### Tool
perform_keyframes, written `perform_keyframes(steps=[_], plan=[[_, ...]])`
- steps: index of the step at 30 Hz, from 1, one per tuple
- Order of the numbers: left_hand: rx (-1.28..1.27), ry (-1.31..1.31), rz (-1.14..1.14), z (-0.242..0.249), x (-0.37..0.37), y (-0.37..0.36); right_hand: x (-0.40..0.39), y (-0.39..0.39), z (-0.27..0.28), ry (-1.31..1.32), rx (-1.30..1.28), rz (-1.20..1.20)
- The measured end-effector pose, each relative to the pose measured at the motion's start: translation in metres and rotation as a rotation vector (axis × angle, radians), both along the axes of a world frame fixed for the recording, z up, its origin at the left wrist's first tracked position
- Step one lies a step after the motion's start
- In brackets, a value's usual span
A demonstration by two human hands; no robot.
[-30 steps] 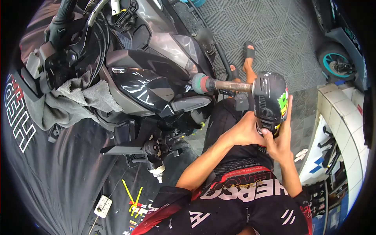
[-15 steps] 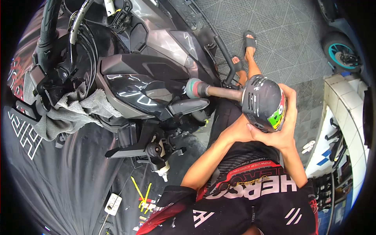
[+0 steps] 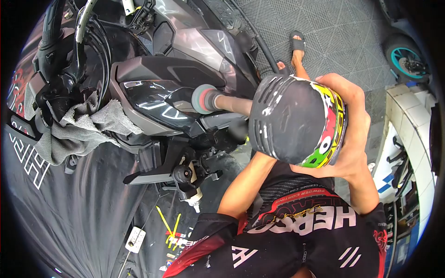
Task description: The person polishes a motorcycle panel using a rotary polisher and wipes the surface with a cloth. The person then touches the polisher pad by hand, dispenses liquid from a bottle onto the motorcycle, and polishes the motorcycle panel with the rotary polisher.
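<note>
My right hand (image 3: 354,111) is wrapped round the black body of a polisher (image 3: 287,120) with red, yellow and green stickers, raised close to the camera. From under the body comes my left wrist (image 3: 265,163); the fingers on that side are hidden behind the tool. A long shaft (image 3: 234,104) runs left from the body to a small round polishing pad (image 3: 201,98) with red, green and grey layers. In this view the pad overlaps the glossy black panel (image 3: 160,104) of a motorcycle's grey fairing (image 3: 194,76).
A grey towel (image 3: 88,125) is draped over the motorcycle near the handlebar grip (image 3: 52,34). Below it spreads a black cover (image 3: 79,208) with a white power strip (image 3: 135,239). A person's sandalled foot (image 3: 297,41) stands beyond; a turquoise-rimmed wheel (image 3: 408,62) is at the right.
The polisher has come up nearer the camera and to the left. Its pad has shifted left and now overlaps the glossy panel. My left hand has gone out of sight behind the tool.
</note>
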State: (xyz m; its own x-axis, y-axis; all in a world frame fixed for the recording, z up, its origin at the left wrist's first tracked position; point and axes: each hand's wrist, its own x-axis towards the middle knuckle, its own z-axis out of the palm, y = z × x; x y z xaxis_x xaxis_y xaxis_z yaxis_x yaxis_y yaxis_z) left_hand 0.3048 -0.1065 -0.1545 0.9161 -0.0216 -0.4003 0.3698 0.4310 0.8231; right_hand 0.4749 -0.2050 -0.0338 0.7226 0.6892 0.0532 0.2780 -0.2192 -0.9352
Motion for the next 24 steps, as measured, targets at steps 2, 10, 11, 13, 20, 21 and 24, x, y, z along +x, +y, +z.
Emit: perform_keyframes(steps=[2, 10, 11, 13, 20, 21, 24], plan=[[0.006, -0.002, 0.006, -0.002, 0.000, -0.001, 0.000, 0.000, 0.002, -0.027, -0.017, 0.018], [-0.003, -0.056, -0.020, -0.016, 0.015, -0.022, 0.000, -0.014, -0.012, 0.046, -0.014, 0.013], [-0.010, -0.060, -0.025, -0.017, 0.017, -0.025, 0.000, -0.014, -0.013, 0.065, -0.011, 0.009], [-0.022, -0.062, -0.042, -0.018, 0.018, -0.029, 0.000, -0.016, -0.016, 0.104, -0.005, 0.000], [-0.073, -0.054, -0.096, -0.012, 0.007, -0.035, -0.010, -0.023, -0.026, 0.139, -0.017, -0.052], [-0.078, -0.052, -0.103, -0.011, 0.005, -0.035, -0.012, -0.025, -0.027, 0.135, -0.023, -0.058], [-0.093, -0.051, -0.116, -0.011, 0.001, -0.038, -0.020, -0.029, -0.028, 0.148, -0.046, -0.079]])
